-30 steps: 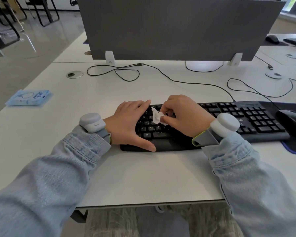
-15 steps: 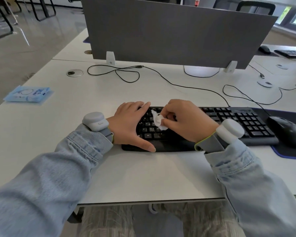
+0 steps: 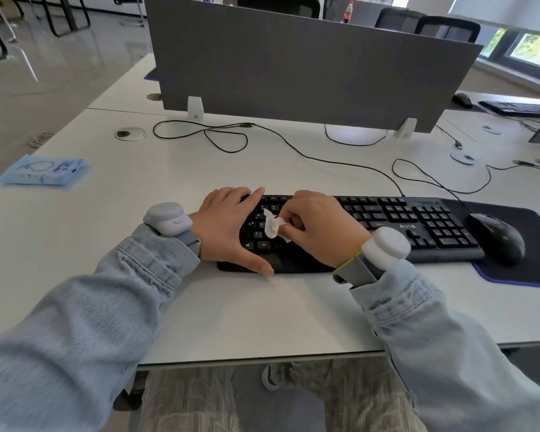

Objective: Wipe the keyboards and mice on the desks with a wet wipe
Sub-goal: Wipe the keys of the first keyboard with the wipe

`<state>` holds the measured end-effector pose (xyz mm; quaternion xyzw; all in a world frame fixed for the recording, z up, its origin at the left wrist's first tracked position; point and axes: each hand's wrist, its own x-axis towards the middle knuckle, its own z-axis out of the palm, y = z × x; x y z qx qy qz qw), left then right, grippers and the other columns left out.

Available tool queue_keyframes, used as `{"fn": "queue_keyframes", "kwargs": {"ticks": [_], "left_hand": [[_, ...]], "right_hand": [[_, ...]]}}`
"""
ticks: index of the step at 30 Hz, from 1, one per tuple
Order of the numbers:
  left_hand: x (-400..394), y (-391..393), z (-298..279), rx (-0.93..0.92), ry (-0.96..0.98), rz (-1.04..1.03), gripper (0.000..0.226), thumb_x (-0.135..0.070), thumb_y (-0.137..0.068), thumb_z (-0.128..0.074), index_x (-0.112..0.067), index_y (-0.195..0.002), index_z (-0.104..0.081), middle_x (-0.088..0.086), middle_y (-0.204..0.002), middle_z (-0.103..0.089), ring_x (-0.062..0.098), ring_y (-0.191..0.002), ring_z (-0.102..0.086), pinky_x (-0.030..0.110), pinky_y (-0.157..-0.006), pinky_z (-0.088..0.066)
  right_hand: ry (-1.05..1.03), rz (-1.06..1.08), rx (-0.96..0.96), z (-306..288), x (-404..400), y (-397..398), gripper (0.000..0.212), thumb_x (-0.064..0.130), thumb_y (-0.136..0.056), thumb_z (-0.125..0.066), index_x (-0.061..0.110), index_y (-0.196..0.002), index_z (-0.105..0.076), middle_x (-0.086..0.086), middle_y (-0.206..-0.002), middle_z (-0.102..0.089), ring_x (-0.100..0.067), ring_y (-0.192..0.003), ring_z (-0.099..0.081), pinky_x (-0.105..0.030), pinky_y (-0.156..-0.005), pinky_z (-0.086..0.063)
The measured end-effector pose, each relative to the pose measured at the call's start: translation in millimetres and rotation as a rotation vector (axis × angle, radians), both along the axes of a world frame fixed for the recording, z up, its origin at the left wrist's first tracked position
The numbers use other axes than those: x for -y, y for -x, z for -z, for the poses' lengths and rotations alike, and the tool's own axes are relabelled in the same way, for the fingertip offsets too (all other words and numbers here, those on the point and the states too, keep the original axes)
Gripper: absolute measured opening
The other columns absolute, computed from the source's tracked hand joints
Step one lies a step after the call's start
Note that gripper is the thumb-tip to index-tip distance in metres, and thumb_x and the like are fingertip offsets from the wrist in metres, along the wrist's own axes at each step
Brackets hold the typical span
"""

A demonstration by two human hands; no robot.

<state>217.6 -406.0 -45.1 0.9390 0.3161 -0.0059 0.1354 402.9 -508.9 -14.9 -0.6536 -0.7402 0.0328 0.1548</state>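
Note:
A black keyboard point(image 3: 396, 221) lies on the white desk point(image 3: 262, 310) in front of me. My left hand point(image 3: 225, 227) rests flat on its left end, fingers straight, thumb along the front palm rest. My right hand point(image 3: 320, 227) pinches a crumpled white wet wipe point(image 3: 272, 226) and presses it onto the left-hand keys. A black mouse point(image 3: 496, 236) sits on a dark mouse pad point(image 3: 530, 244) to the right of the keyboard. Another keyboard point(image 3: 518, 108) and mouse point(image 3: 462, 99) lie on the far right desk.
A blue pack of wipes point(image 3: 42, 169) lies at the desk's left edge. A grey divider panel point(image 3: 309, 67) stands behind the keyboard. Black cables point(image 3: 231, 135) loop across the desk behind it. A round cable port point(image 3: 130, 133) is set in the far left.
My right hand has shifted the wipe slightly over the left keys. My left hand has stayed on the keyboard's left end. The camera has tilted up a little.

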Motion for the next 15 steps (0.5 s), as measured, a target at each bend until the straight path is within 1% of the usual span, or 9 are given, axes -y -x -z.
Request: {"fn": "queue_keyframes", "kwargs": {"ticks": [2, 4, 7, 10, 13, 15], "left_hand": [[0.8, 0.6, -0.9, 0.009, 0.013, -0.005, 0.156, -0.103, -0.035, -0.044, -0.026, -0.161, 0.006, -0.006, -0.159, -0.014, 0.018, -0.147, -0.007, 0.04, -0.125, -0.006], [1.5, 1.8, -2.3, 0.024, 0.025, -0.01, 0.153, -0.1, -0.037, -0.045, -0.025, -0.161, 0.005, -0.005, -0.16, -0.014, 0.017, -0.148, -0.007, 0.04, -0.125, -0.006], [2.4, 1.5, -2.2, 0.033, 0.027, -0.009, 0.152, -0.099, -0.037, -0.045, -0.025, -0.161, 0.004, -0.004, -0.16, -0.015, 0.018, -0.148, -0.008, 0.038, -0.124, -0.005], [2.2, 0.7, -1.7, 0.03, 0.022, -0.003, 0.153, -0.099, -0.037, -0.046, -0.026, -0.161, 0.005, -0.004, -0.16, -0.015, 0.018, -0.148, -0.008, 0.039, -0.124, -0.006], [2.6, 1.3, -2.2, 0.037, 0.031, -0.01, 0.153, -0.099, -0.037, -0.046, -0.026, -0.161, 0.005, -0.005, -0.161, -0.014, 0.017, -0.148, -0.006, 0.038, -0.124, -0.005], [3.1, 2.0, -2.7, 0.04, 0.035, -0.014, 0.153, -0.099, -0.037, -0.046, -0.026, -0.161, 0.005, -0.005, -0.162, -0.014, 0.017, -0.149, -0.006, 0.038, -0.124, -0.005]], "right_hand": [[-0.016, 0.049, 0.043, -0.3, 0.8, -2.8, 0.011, 0.038, -0.087, -0.058, 0.029, -0.081, -0.059, 0.012, -0.077, -0.043, -0.015, -0.078, -0.048, -0.034, -0.078, -0.039], [-0.012, 0.076, 0.053, -2.1, 3.8, -10.5, 0.011, 0.038, -0.086, -0.057, 0.031, -0.079, -0.057, 0.013, -0.076, -0.043, -0.015, -0.078, -0.048, -0.035, -0.078, -0.039], [-0.045, 0.09, -0.026, -3.7, 9.1, -15.7, 0.009, 0.037, -0.084, -0.059, 0.029, -0.079, -0.059, 0.013, -0.076, -0.047, -0.016, -0.076, -0.052, -0.038, -0.078, -0.045], [-0.072, 0.053, -0.077, 1.2, 9.9, 0.0, 0.008, 0.035, -0.083, -0.06, 0.028, -0.08, -0.061, 0.014, -0.074, -0.046, -0.013, -0.075, -0.05, -0.04, -0.078, -0.045], [-0.059, 0.064, -0.015, 6.8, 8.1, 7.6, 0.01, 0.036, -0.086, -0.06, 0.03, -0.08, -0.055, 0.013, -0.08, -0.045, -0.014, -0.079, -0.048, -0.036, -0.078, -0.041], [-0.039, 0.109, 0.05, 6.4, 8.6, 0.0, 0.011, 0.039, -0.087, -0.058, 0.03, -0.081, -0.056, 0.011, -0.082, -0.047, -0.017, -0.082, -0.05, -0.036, -0.08, -0.04]]}}
